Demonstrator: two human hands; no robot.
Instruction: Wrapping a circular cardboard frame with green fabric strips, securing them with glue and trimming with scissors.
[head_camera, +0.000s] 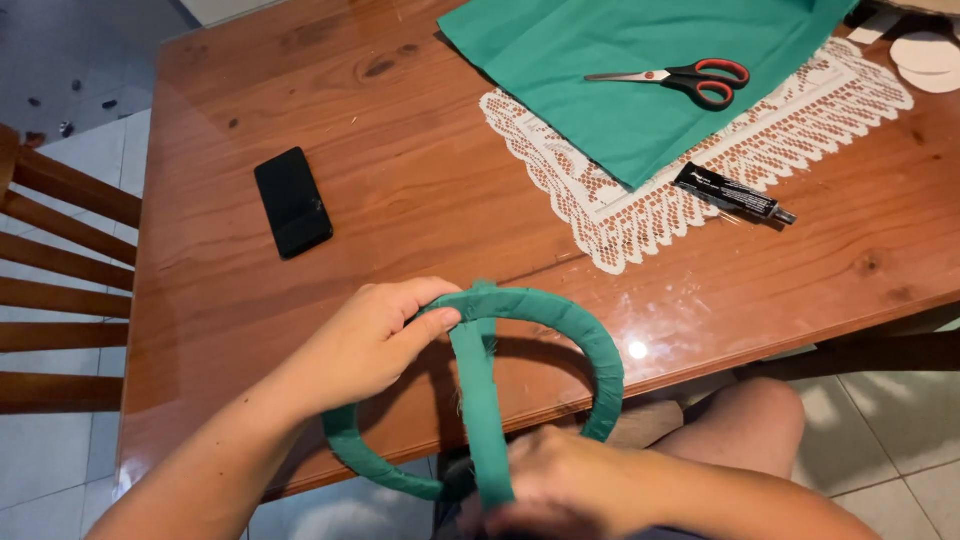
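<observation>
A round hoop wrapped in green fabric (590, 345) is held upright-tilted over the near edge of a glossy brown wooden counter (430, 190), its far arc above the wood and its near arc hanging past the edge above the tiled floor (60, 470). A long strip of the same green fabric (478, 400) is stretched across the hoop's opening, its long axis running from the top arc straight down toward the viewer. The left hand (375, 340) is bent in from the left, forearm angled up from the lower left, its grip pressed together on the hoop's top arc with the thumb laid along the wrap. The right hand (560, 485) is low at the frame's bottom, knuckles up, its grip closed around the strip's lower end, though the fingertips are hidden. A black phone (293, 202) lies flat, well apart to the left, with bare wood between it and the hoop. Farther back, a white lace runner (640, 215) carries a sheet of green cloth (620, 70), red-handled scissors (690, 78) and a black tube (733, 193). A wooden chair (60, 260) stands at the left edge.
</observation>
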